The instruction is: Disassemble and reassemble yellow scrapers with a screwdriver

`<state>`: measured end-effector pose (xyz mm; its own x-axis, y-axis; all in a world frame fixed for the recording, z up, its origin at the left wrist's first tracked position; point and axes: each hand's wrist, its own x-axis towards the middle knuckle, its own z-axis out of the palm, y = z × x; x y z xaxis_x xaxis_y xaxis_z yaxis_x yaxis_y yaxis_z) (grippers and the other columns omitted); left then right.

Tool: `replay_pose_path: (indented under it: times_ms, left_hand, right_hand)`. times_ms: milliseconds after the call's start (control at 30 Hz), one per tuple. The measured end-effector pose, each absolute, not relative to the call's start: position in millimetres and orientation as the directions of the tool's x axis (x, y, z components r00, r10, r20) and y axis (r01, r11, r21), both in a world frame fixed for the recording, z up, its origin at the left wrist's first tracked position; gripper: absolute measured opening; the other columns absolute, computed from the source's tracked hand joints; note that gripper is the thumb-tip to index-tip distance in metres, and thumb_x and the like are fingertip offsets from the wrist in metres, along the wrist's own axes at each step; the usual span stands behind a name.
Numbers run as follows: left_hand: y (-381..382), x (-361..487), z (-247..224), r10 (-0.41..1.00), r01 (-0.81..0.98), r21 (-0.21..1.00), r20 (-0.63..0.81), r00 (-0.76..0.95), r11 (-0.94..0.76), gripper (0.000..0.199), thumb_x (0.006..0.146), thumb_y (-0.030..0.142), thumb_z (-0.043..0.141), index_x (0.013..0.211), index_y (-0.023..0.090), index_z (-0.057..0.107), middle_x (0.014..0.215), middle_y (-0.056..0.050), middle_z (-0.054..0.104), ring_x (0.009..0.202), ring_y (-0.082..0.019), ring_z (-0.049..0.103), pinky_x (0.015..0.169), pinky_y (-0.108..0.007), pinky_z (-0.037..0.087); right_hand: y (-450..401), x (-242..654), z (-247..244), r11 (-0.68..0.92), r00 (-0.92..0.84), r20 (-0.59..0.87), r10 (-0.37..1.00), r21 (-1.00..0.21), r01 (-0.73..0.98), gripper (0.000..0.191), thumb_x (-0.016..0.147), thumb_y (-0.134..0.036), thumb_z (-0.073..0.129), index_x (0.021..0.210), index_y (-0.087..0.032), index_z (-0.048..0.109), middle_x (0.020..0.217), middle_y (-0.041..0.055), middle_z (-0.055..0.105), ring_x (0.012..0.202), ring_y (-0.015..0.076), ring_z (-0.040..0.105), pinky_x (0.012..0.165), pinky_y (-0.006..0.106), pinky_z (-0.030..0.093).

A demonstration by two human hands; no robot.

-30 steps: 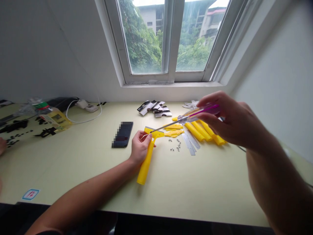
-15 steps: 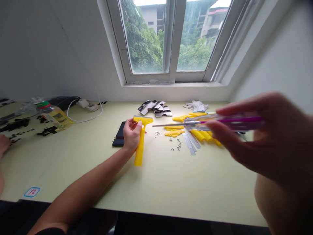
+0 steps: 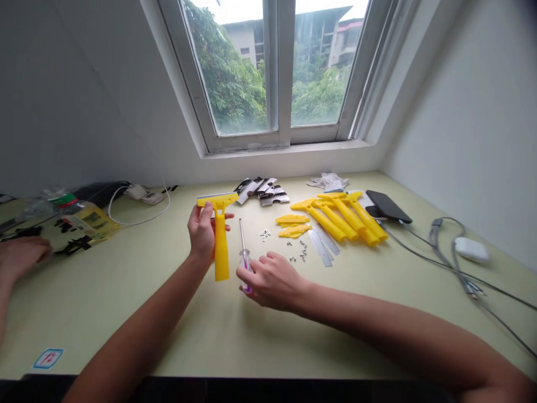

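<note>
My left hand (image 3: 202, 230) grips a yellow scraper (image 3: 222, 246) by its head, the handle hanging down and a metal blade along the top edge. Just right of it, my right hand (image 3: 272, 280) is closed around the clear and purple handle of a screwdriver (image 3: 245, 263), whose shaft points away from me. Beyond lie small nuts (image 3: 265, 234) and several screws (image 3: 303, 252). Two yellow clamp plates (image 3: 293, 230) rest near loose metal blades (image 3: 322, 246). Several more yellow scraper handles (image 3: 344, 218) are lined up to the right.
Black-and-white cards (image 3: 268, 190) and white gloves (image 3: 329, 181) lie at the back. A phone (image 3: 388, 206), cables (image 3: 436, 246) and a white case (image 3: 472, 249) are at right. At left, another person's hand (image 3: 29, 254) is near a bottle (image 3: 90, 219).
My right hand has brought the screwdriver down from close to the camera to beside the scraper, its tip now pointing away. The scraper, still in my left hand, appears further left as the view shifted.
</note>
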<state>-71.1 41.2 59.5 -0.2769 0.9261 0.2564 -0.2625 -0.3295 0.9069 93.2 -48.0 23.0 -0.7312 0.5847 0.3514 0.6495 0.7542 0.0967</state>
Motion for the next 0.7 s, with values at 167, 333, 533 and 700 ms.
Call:
replay_pose_path:
  times_ms: [167, 333, 533, 700]
  left_hand:
    - [29.5, -59.2, 51.1, 0.975, -0.331, 0.917, 0.205, -0.082, -0.221, 0.030, 0.080, 0.041, 0.069, 0.094, 0.021, 0.051, 0.079, 0.003, 0.061, 0.054, -0.009, 0.062, 0.044, -0.017, 0.044]
    - [21.1, -55.2, 49.8, 0.982, -0.477, 0.876, 0.143, 0.123, -0.068, 0.022, 0.076, 0.030, 0.063, 0.093, 0.019, 0.053, 0.079, 0.001, 0.059, 0.059, -0.012, 0.061, 0.046, -0.021, 0.045]
    - [22.1, -54.9, 46.2, 0.986, -0.528, 0.849, 0.086, 0.140, 0.001, 0.025, 0.075, 0.026, 0.065, 0.096, 0.020, 0.053, 0.088, -0.001, 0.060, 0.062, -0.014, 0.062, 0.047, -0.024, 0.045]
    - [17.0, -46.4, 43.7, 0.991, -0.524, 0.852, 0.076, 0.111, -0.006, 0.039, 0.071, 0.025, 0.076, 0.100, 0.021, 0.050, 0.092, 0.000, 0.059, 0.066, -0.013, 0.062, 0.052, -0.024, 0.047]
  right_hand:
    - [-54.7, 87.2, 17.8, 0.785, -0.760, 0.236, 0.606, -0.018, 0.620, 0.038, 0.089, -0.054, 0.047, 0.100, -0.019, 0.058, 0.081, 0.0065, 0.067, 0.068, 0.0207, 0.062, 0.061, 0.032, 0.035]
    - [-19.7, 110.0, 27.6, 0.662, -0.626, 0.225, 0.747, -0.160, 0.732, 0.020, 0.092, -0.033, 0.047, 0.092, -0.022, 0.063, 0.077, 0.0009, 0.067, 0.067, 0.0145, 0.058, 0.062, 0.028, 0.034]
    - [35.6, 142.1, 21.6, 0.453, -0.418, 0.250, 0.874, -0.105, 0.885, 0.031, 0.096, -0.031, 0.045, 0.091, -0.015, 0.071, 0.091, 0.0114, 0.068, 0.088, 0.0222, 0.058, 0.076, 0.032, 0.036]
    - [41.9, 137.5, 14.0, 0.419, -0.394, 0.221, 0.892, -0.076, 0.905, 0.026, 0.094, -0.029, 0.050, 0.091, -0.015, 0.071, 0.095, 0.0127, 0.068, 0.091, 0.0239, 0.057, 0.077, 0.033, 0.036]
